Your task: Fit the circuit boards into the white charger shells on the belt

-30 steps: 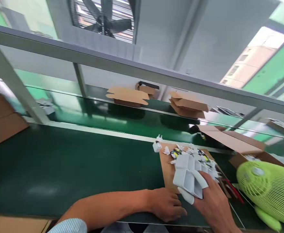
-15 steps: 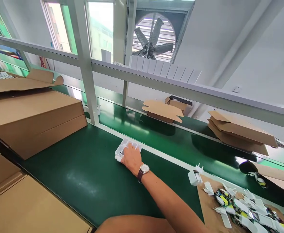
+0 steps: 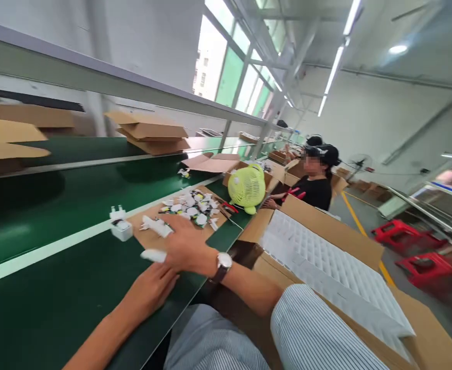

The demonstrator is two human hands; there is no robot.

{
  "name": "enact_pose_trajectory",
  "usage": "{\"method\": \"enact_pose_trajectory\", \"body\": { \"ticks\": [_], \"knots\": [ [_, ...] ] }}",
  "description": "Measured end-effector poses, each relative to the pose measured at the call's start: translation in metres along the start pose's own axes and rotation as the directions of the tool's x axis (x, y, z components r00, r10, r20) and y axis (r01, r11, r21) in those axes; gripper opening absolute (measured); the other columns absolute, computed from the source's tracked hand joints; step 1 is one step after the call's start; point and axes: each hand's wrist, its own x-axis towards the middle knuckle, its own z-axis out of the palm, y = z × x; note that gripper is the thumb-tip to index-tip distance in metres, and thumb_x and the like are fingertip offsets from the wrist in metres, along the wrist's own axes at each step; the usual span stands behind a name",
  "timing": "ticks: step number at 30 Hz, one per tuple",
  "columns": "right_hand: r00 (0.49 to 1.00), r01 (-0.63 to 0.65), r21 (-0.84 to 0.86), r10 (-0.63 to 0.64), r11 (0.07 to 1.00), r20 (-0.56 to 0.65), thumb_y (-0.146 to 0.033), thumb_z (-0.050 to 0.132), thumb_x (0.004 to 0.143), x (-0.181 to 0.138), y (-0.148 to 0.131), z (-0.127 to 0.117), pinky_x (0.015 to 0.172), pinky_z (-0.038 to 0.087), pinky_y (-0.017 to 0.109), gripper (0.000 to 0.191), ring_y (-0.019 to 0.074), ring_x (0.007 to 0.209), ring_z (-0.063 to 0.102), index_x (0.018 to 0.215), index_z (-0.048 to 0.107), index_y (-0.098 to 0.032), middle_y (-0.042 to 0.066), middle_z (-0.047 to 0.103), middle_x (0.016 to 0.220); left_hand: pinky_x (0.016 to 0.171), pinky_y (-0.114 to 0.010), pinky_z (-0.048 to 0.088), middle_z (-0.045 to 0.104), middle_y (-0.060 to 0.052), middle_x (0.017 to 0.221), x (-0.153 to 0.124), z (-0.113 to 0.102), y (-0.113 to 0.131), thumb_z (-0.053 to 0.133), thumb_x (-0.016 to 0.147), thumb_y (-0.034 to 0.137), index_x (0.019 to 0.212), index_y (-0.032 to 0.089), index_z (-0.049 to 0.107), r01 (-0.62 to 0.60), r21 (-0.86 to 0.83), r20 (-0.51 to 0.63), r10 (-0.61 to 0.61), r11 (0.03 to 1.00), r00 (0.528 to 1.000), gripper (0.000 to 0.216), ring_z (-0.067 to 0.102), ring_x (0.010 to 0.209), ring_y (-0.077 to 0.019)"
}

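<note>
My right hand [image 3: 183, 245], with a wristwatch and white finger cots, reaches out flat and blurred over a brown cardboard sheet [image 3: 148, 237] on the green belt [image 3: 56, 288]. Its fingers are stretched and hold nothing that I can see. A pile of small white parts and circuit boards [image 3: 191, 206] lies on the sheet just past the fingertips. A white plug adapter [image 3: 120, 229] stands on the belt left of the sheet. My left hand [image 3: 148, 289] rests palm down on the belt under the right wrist, fingers loose and empty.
A lime-green fan [image 3: 247, 187] stands beyond the pile. At my right is an open carton holding a white compartment tray [image 3: 326, 262]. Flat cardboard boxes [image 3: 148, 132] sit on the far belt. A co-worker in black [image 3: 314, 185] sits further along. Red stools [image 3: 399, 234] stand in the aisle.
My right hand has come back from the far left of the belt, where it rested on a white tray, to the cardboard sheet, without the tray. The view has swung right.
</note>
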Motion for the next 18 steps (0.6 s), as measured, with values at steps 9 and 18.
{"method": "enact_pose_trajectory", "body": {
  "ticks": [9, 18],
  "knots": [
    [0.547, -0.712, -0.523, 0.837, 0.469, 0.007, -0.03, 0.065, 0.091, -0.326, 0.19, -0.151, 0.104, 0.047, 0.048, 0.042, 0.0364, 0.125, 0.058, 0.126, 0.067, -0.009, 0.025, 0.057, 0.142, 0.079, -0.034, 0.063, 0.079, -0.001, 0.104, -0.001, 0.011, -0.019, 0.051, 0.1, 0.043, 0.12, 0.029, 0.069, -0.224, 0.179, -0.111, 0.246, 0.958, 0.963, 0.031, 0.077, 0.088, -0.0228],
    [0.458, -0.666, -0.627, 0.885, 0.404, 0.084, -0.058, 0.054, 0.097, -0.359, 0.197, -0.128, 0.096, 0.046, 0.049, 0.05, 0.0393, 0.124, 0.055, 0.114, 0.074, -0.015, 0.024, 0.057, 0.142, 0.084, -0.047, 0.066, 0.079, 0.009, 0.114, -0.022, 0.027, -0.054, 0.055, 0.094, 0.046, 0.136, 0.049, 0.058, -0.123, 0.131, -0.034, 0.129, 0.984, 0.991, 0.043, 0.078, 0.097, -0.0277]
  ]
}}
